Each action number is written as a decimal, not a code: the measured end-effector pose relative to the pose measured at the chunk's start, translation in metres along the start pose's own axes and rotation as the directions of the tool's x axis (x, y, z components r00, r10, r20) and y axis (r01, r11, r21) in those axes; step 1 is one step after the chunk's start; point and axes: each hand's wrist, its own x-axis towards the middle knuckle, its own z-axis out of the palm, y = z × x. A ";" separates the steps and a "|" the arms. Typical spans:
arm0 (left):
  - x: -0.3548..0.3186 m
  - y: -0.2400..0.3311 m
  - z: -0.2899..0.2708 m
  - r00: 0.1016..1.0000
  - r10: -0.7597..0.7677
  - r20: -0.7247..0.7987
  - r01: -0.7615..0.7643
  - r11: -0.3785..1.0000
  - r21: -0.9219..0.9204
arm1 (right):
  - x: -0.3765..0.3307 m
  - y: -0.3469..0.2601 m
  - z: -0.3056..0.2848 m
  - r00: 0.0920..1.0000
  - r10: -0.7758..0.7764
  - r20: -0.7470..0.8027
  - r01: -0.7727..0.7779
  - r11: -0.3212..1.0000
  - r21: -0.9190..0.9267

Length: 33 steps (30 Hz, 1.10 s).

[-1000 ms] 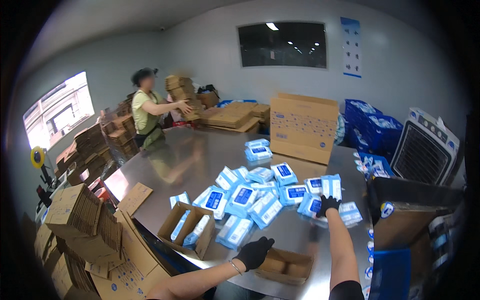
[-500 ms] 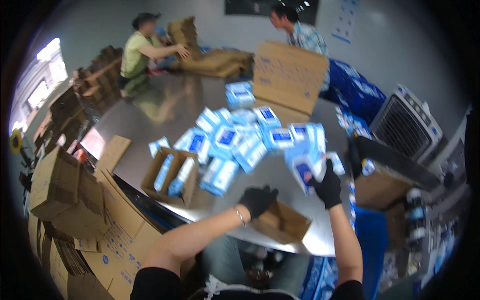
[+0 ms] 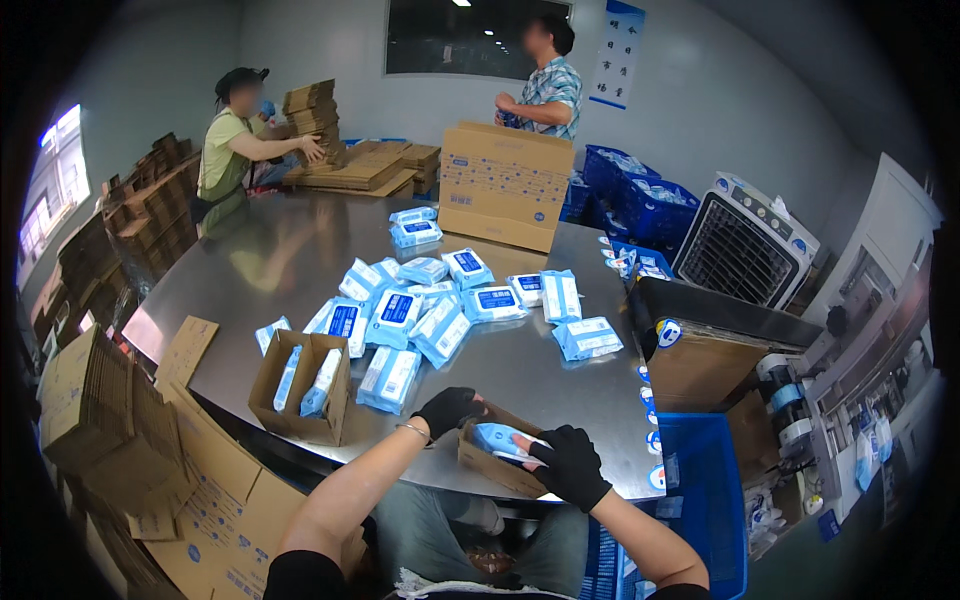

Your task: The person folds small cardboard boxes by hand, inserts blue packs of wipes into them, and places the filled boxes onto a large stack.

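Packing stage: early. Right hand [image 3: 572, 462], gloved, is closed around one blue wipe pack [image 3: 500, 438], lowering it into the small carton [image 3: 490, 468] steadied by the left hand [image 3: 450, 408], fingers curled on its rim. Left of the grip, a second carton [image 3: 300, 390] holds two packs. Beyond it, roughly twenty loose packs [image 3: 440, 310] remain unboxed
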 end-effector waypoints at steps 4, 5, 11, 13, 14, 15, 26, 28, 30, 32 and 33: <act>-0.004 -0.013 0.010 0.999 0.010 -0.038 -0.002 0.976 0.216 | -0.004 0.009 0.015 0.998 0.069 0.012 -0.069 0.998 -0.008; -0.008 0.002 0.019 0.996 -0.033 -0.083 0.065 0.907 0.415 | -0.005 0.010 0.018 0.996 0.090 -0.020 -0.090 0.996 0.001; -0.038 0.069 0.026 0.831 -0.050 -0.554 0.171 0.971 0.169 | -0.046 0.004 0.014 0.656 0.575 -0.490 -0.472 0.818 0.328; -0.039 0.070 0.026 0.893 -0.039 -0.449 0.119 0.981 0.151 | -0.053 -0.031 0.015 0.540 0.828 -0.150 -0.498 0.458 0.736; -0.036 0.064 0.034 0.859 0.091 -0.504 0.012 0.980 0.199 | -0.067 -0.031 0.044 0.643 0.736 -0.213 -0.455 0.590 0.667; -0.035 0.061 0.036 0.864 0.103 -0.492 0.006 0.976 0.216 | -0.064 -0.036 0.047 0.776 0.502 -0.381 -0.400 0.860 0.318; -0.113 0.070 -0.002 0.876 -0.131 -0.464 0.235 0.956 0.174 | -0.014 -0.002 0.093 0.495 0.830 0.258 -0.583 0.097 0.806; -0.147 0.076 -0.013 0.855 -0.229 -0.465 0.339 0.926 0.165 | 0.016 -0.020 0.111 0.539 0.711 0.452 -0.518 -0.143 0.844; -0.174 0.082 -0.031 0.855 -0.332 -0.399 0.439 0.873 0.213 | 0.025 -0.001 0.185 0.633 0.658 0.408 -0.518 -0.032 0.855; -0.204 0.095 -0.046 0.819 -0.495 -0.290 0.534 0.842 0.071 | 0.062 -0.020 0.205 0.731 0.521 0.440 -0.533 0.034 0.845; -0.215 0.097 -0.049 0.798 -0.561 -0.221 0.576 0.818 0.000 | 0.084 -0.033 0.203 0.776 0.441 0.450 -0.542 0.103 0.834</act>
